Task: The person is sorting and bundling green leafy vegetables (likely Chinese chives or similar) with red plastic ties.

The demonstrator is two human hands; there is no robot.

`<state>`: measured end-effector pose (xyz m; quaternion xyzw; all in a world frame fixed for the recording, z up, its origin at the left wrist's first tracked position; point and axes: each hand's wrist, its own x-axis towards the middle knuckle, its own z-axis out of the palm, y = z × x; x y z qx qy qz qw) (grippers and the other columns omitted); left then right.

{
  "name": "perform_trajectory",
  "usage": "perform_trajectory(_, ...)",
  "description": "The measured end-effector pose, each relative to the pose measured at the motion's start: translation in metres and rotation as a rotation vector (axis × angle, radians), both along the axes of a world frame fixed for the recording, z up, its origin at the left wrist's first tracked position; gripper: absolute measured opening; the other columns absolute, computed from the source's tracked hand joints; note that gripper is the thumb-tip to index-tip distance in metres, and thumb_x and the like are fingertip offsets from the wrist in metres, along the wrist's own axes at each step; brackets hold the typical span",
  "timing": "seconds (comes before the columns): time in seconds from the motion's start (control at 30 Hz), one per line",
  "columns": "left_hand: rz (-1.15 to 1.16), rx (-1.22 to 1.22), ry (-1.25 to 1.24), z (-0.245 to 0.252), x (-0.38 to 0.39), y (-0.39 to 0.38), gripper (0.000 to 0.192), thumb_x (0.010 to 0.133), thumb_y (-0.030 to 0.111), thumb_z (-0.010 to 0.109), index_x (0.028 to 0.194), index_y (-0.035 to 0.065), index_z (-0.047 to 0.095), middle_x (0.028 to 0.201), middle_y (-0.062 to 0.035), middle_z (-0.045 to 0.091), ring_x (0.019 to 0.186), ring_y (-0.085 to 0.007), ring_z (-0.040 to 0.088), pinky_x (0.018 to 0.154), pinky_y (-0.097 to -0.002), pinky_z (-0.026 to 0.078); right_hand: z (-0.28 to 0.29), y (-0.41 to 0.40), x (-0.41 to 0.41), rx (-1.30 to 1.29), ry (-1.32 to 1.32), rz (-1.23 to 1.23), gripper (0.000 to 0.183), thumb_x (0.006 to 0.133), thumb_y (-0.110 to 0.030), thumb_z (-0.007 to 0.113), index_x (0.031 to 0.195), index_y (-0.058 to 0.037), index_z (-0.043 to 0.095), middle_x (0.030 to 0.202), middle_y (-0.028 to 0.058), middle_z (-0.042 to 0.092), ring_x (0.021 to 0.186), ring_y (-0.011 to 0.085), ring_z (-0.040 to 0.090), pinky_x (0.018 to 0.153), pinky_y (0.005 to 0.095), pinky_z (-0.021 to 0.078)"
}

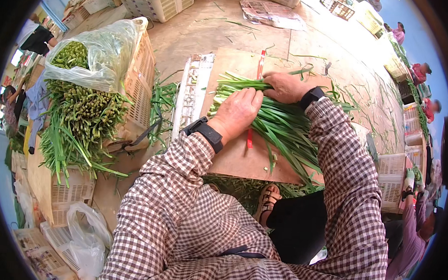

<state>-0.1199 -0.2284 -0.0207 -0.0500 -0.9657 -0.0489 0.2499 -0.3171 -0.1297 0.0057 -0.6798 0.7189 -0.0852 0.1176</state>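
Observation:
A bundle of long green leafy stalks, likely garlic chives (284,120), lies on a brown board (227,164), its pale cut ends to the left. My left hand (241,109) rests on the stalks near those ends, fingers together; whether it grips any is hidden. My right hand (287,86) is at the far edge of the bundle, with its fingertips curled round some upper stalks. A red strip (261,63) runs under the bundle and shows at both its far and near sides.
Left stands a plastic crate (141,66) beside piled green stalks (88,109), partly covered by a clear plastic bag (114,54). Newspaper (271,12) lies on the floor ahead. A white slatted rack (196,91) adjoins the board. Other people work at the right, near crates (391,177).

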Motion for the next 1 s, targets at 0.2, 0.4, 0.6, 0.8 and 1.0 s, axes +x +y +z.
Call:
perform_trajectory(0.2,0.050,-0.075,0.069,0.001,0.004,0.006,0.053,0.077,0.008,0.054,0.128,-0.0016,0.043,0.133,-0.0199,0.041,0.120,-0.0305,0.045,0.097,-0.0459,0.038,-0.010,0.018,0.013,-0.083,-0.200,-0.019,0.032,0.086,-0.015,0.049,0.111,0.0057,0.051,0.093,0.0273,0.061,0.088,0.0430,0.058,0.077,0.0467,0.0460)
perform_trajectory(0.4,0.161,-0.337,-0.085,0.026,-0.008,-0.002,0.092,0.062,0.027,0.074,0.138,-0.0016,0.031,0.148,-0.0196,0.024,0.140,-0.0332,0.020,0.107,-0.0598,0.017,-0.006,0.016,0.028,-0.045,-0.112,0.019,0.025,0.082,-0.008,0.046,0.104,0.0042,0.048,0.089,0.0258,0.057,0.088,0.0420,0.055,0.078,0.0475,0.0445)
perform_trajectory(0.6,0.073,-0.047,-0.547,0.030,-0.035,-0.015,0.117,0.044,0.034,0.089,0.135,-0.0051,0.027,0.122,-0.0208,0.051,0.119,-0.0347,0.046,0.102,-0.0504,0.034,-0.001,0.018,0.034,-0.019,-0.153,-0.126,0.025,0.081,-0.011,0.049,0.098,0.0059,0.054,0.088,0.0269,0.061,0.086,0.0421,0.058,0.076,0.0474,0.0462)
perform_trajectory(0.8,0.024,0.011,-0.417,0.018,-0.029,-0.018,0.080,0.049,0.034,0.086,0.109,-0.0045,0.050,0.095,-0.0199,0.059,0.093,-0.0348,0.058,0.084,-0.0395,0.047,0.022,-0.001,-0.002,-0.052,-0.200,-0.072,0.063,0.084,-0.046,0.053,0.118,0.0072,0.054,0.114,0.0281,0.058,0.105,0.0375,0.057,0.093,0.0400,0.0434)
perform_trajectory(1.0,0.060,-0.019,-0.213,0.000,-0.017,-0.013,0.055,0.053,0.022,0.078,0.096,-0.0040,0.056,0.089,-0.0168,0.056,0.087,-0.0323,0.056,0.081,-0.0392,0.046,-0.009,-0.015,-0.002,0.245,-0.259,-0.125,0.094,0.079,-0.074,0.042,0.122,0.0090,0.051,0.120,0.0304,0.054,0.112,0.0386,0.054,0.097,0.0394,0.0406)
